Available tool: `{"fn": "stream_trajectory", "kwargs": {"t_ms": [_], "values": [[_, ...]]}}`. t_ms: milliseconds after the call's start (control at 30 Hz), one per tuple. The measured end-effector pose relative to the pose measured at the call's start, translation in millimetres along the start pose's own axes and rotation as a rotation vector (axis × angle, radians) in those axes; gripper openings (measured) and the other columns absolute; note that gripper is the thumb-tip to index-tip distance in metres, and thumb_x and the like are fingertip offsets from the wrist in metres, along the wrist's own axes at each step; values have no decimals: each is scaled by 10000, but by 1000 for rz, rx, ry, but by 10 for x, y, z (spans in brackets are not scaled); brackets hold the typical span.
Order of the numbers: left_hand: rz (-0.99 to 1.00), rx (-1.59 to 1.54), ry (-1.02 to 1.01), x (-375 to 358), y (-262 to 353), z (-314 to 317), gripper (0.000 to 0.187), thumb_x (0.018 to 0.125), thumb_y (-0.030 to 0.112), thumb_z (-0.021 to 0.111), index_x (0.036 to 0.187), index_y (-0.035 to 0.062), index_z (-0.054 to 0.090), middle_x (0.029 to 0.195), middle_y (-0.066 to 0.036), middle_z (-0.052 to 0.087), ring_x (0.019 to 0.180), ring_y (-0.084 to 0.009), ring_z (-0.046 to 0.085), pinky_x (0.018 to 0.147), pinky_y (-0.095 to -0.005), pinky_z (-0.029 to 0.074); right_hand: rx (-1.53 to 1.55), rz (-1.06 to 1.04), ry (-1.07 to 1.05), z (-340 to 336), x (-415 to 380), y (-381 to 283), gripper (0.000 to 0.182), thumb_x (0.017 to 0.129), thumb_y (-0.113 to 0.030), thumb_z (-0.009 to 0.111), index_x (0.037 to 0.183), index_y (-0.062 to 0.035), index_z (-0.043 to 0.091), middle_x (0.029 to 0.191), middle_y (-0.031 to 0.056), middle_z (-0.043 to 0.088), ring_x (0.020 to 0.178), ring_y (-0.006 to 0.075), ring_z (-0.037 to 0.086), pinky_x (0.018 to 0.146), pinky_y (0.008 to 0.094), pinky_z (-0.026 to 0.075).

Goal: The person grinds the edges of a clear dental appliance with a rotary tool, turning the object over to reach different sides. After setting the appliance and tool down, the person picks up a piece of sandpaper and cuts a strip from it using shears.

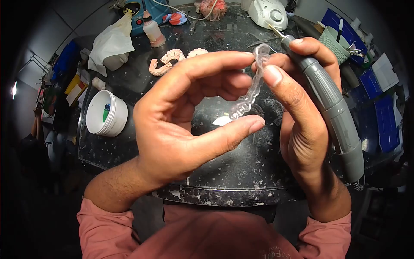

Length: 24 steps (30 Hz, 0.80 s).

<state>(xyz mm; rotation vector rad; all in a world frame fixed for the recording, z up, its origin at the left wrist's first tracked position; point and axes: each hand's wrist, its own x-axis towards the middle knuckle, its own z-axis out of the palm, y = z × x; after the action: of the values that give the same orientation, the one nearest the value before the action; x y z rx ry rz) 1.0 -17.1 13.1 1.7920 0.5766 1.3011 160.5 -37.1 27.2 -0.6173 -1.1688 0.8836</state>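
Note:
A clear, tooth-shaped plastic aligner (pixel 252 88) is held up between both hands above the dark worktop. My left hand (pixel 181 112) curves around its left side, index fingertip at the upper end and thumb below the lower end. My right hand (pixel 306 95) pinches the aligner's upper part between thumb and a finger. The same hand also holds a grey rotary handpiece (pixel 330 97), which lies slanted across it with the thin metal tip pointing up and left. A small white piece (pixel 221 121) shows behind the lower end of the aligner.
Pinkish dental models (pixel 172 56) sit behind my left hand. A white tub (pixel 106 113) stands at the left, a bottle (pixel 154 33) at the back left. At the back right are a white control unit (pixel 268 14) and a green basket (pixel 334 43). A person's arm (pixel 37 118) shows far left.

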Motion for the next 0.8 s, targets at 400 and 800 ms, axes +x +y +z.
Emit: {"fn": "stream_trajectory", "kwargs": {"t_ms": [400, 800], "values": [[14, -119, 73, -5, -19, 7, 433, 863, 1, 654, 1268, -59, 509, 1108, -153, 646, 998, -181, 638, 911, -309, 505, 204, 196, -34, -116, -9, 83, 461, 822, 18, 615, 1222, -41, 395, 979, 107, 612, 951, 198, 610, 934, 349, 463], [444, 226, 186, 110, -40, -110, 517, 820, -64, 648, 1288, -82, 430, 1178, -221, 611, 1011, -226, 650, 938, -328, 492, -81, -80, -269, -296, 152, 51, 596, 879, -317, 505, 1349, 32, 389, 856, 106, 541, 907, 228, 564, 926, 448, 457]]}}
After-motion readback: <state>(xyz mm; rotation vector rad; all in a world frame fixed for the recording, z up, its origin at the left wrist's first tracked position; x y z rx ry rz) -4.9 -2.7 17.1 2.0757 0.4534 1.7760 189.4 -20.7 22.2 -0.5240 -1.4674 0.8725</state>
